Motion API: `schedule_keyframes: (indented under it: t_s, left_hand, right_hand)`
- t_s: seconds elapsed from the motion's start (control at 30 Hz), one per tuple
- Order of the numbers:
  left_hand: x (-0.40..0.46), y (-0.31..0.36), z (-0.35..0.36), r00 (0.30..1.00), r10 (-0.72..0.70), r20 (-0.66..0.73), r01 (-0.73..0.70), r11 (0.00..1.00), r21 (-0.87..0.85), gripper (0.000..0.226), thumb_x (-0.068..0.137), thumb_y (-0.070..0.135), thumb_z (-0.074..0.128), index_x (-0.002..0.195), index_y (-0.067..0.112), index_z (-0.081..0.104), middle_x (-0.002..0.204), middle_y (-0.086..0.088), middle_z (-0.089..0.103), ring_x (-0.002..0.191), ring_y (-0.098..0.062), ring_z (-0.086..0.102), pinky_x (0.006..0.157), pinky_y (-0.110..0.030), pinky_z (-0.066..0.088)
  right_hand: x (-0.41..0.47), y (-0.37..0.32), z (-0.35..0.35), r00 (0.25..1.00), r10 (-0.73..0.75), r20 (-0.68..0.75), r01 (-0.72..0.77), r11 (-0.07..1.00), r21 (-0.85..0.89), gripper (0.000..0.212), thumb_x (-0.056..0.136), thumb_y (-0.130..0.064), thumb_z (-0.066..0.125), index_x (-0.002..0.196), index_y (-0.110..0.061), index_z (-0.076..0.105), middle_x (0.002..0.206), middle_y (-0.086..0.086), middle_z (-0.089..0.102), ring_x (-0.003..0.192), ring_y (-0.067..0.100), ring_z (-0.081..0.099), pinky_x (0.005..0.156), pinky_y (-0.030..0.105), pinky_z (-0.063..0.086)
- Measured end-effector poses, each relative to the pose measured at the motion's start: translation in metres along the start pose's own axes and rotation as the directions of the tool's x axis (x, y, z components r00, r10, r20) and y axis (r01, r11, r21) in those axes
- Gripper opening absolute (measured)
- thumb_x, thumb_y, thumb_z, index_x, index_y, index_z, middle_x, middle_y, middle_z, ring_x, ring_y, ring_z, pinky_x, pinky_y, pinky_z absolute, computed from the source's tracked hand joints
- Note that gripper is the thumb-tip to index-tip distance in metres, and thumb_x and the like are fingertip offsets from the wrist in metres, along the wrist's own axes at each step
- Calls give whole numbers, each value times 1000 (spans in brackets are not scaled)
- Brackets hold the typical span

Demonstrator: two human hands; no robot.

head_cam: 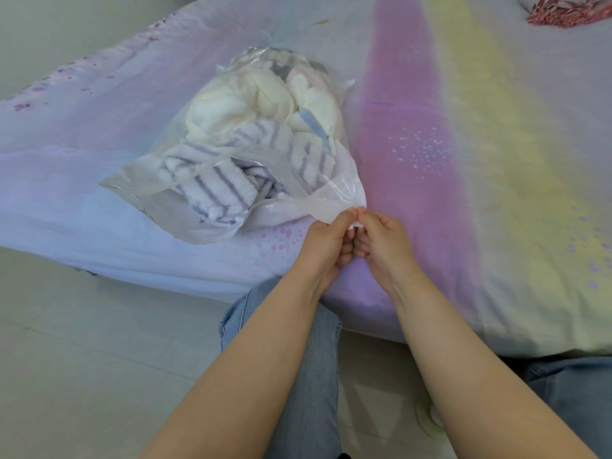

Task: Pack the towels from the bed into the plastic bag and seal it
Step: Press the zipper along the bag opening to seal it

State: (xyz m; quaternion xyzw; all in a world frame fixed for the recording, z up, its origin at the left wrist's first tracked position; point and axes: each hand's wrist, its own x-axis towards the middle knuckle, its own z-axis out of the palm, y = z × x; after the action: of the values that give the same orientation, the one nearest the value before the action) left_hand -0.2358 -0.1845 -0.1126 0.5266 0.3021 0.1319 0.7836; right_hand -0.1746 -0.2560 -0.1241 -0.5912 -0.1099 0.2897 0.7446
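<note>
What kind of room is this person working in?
Most likely a home bedroom. The bed, spread with a pastel sheet, fills the view, a floral pillow lies at its far corner, and pale floor tiles run alongside it.

A clear plastic bag [231, 150] lies on its side on the bed [480, 160], stuffed with crumpled cream and grey-striped white towels [251, 127], its mouth corner gathered

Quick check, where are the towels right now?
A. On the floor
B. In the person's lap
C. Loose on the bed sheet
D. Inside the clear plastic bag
D: the cream and grey-striped towels show through the clear plastic bag, whose mouth both hands pinch.
</note>
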Motion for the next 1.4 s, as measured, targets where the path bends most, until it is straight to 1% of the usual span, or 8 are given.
schedule_keyframes:
  t_s: [0.1, 0.23, 0.6, 0.7, 0.8, 0.9, 1.17, 1.4]
  left_hand:
    - [1, 2, -2, 999, -37, -16, 38, 999, 22, 41, 96, 21, 53, 56, 10, 50, 47, -4, 57, 38, -10, 44, 34, -16, 27]
    - [2, 9, -13, 993, -38, -111, 32, 998, -54, 39, 92, 14, 57, 56, 14, 43, 45, 4, 39, 35, -7, 28, 34, -15, 18]
    - [-8, 22, -67, 976, 68, -205, -88, 992, -88, 36, 96, 15, 55, 64, 19, 40, 49, 5, 35, 36, -5, 21, 35, -15, 14]
    - [-12, 20, -69, 972, 110, -206, -108, 994, 23, 38, 95, 21, 59, 61, 20, 43, 52, 4, 36, 39, -7, 23, 37, -17, 17]
    - [-15, 20, -65, 973, 124, -192, -106, 989, 101, 38, 95, 24, 59, 60, 18, 46, 52, 4, 40, 40, -8, 28, 38, -19, 22]
    - [-21, 20, -57, 988, 113, -105, -91, 976, 196, 42, 95, 32, 58, 58, 13, 53, 50, -2, 51, 42, -12, 45, 44, -22, 36]
    - [-22, 15, -59, 997, 60, -38, -37, 901, 433, 50, 95, 43, 53, 54, 15, 56, 57, -12, 58, 55, -20, 48, 44, -22, 31]
    - [-28, 12, -40, 993, 70, -95, -67, 997, 30, 49, 94, 15, 51, 45, 12, 48, 46, -6, 49, 38, -13, 40, 37, -18, 30]
  right_hand:
    - [-3, 2, 0, 996, 83, -30, -76, 981, 180, 39, 95, -9, 46, 56, -10, 44, 42, 1, 37, 42, 15, 38, 45, 26, 36]
    - [-3, -1, -1, 983, 173, -61, -143, 928, 343, 34, 93, -8, 47, 60, -11, 41, 43, -1, 32, 39, 13, 37, 42, 23, 43]
    - [0, -5, -17, 970, 221, -103, -160, 895, 416, 39, 94, -13, 46, 57, -17, 32, 41, -5, 30, 41, 11, 28, 41, 17, 40]
    - [-4, 0, -10, 982, 173, -72, -122, 882, 455, 41, 99, -39, 41, 63, -19, 37, 49, -4, 30, 48, 14, 27, 45, 20, 38]
    - [-14, 3, 19, 988, 156, 21, -156, 963, 217, 57, 89, -70, 30, 68, -20, 46, 53, -2, 33, 46, 14, 34, 47, 23, 38]
    - [-22, 12, 55, 992, 104, 68, -101, 994, -37, 48, 95, -51, 47, 60, -17, 48, 47, -4, 38, 48, 15, 38, 51, 28, 42]
    - [-20, 30, 56, 997, 77, 14, -77, 997, -2, 51, 100, -28, 45, 50, -17, 40, 41, -2, 34, 41, 14, 34, 47, 27, 29]
    - [-27, 21, 62, 987, 16, -158, 19, 976, 219, 42, 94, -14, 46, 52, -14, 44, 41, -3, 37, 39, 11, 33, 41, 23, 26]
